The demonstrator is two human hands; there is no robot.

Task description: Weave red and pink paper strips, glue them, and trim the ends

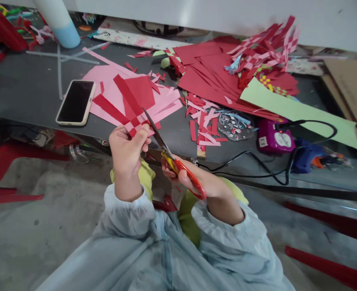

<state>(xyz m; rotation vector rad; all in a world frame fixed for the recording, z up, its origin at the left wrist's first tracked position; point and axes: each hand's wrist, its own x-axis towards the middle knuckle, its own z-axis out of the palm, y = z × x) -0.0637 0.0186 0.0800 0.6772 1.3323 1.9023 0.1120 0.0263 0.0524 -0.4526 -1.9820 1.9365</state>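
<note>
My left hand (127,150) pinches a woven paper piece (137,121) in red and pink checks, from which two long red strips stick out toward the back left. Scissors (166,149) with red-orange handles are gripped in my right hand (193,171). Their blades lie beside the right edge of the woven piece, pointing up and to the left; whether they touch the paper I cannot tell. Behind the hands, pink paper sheets (105,79) and a red paper piece (144,91) lie on the dark table (26,93).
A phone (75,102) lies at the left, near a white-and-blue bottle (58,24). Paper scraps (204,121), a red paper stack (205,72) and a green sheet (299,113) cover the right. A purple power socket (275,137) with black cables sits near the front edge.
</note>
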